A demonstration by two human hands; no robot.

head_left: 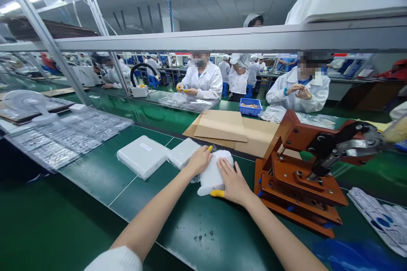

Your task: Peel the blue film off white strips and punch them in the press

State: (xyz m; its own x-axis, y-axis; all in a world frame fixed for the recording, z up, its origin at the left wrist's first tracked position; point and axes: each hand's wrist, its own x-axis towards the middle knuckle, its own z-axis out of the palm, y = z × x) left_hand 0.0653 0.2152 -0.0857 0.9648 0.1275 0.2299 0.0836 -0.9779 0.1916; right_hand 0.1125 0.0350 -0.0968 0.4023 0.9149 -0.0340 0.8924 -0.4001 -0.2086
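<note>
A white, soft-looking stack of thin sheets lies on the green bench in front of me, with clear plastic film showing along its left side. My left hand is closed at the upper left edge of the stack, its fingers curled on the clear plastic bag; one finger wears a yellow cover. Flat on the right side of the stack rests my right hand, fingers stretched and a yellow cover on the thumb. Just left of my left hand lies a white wrapped packet. Farther left sits a larger plastic-wrapped white block with a label.
An orange-brown lever press stands close to my right hand. Cardboard sheets lie beyond the stack. Clear trays cover the left bench. White patterned pieces lie far right. Co-workers sit opposite, near a blue bin.
</note>
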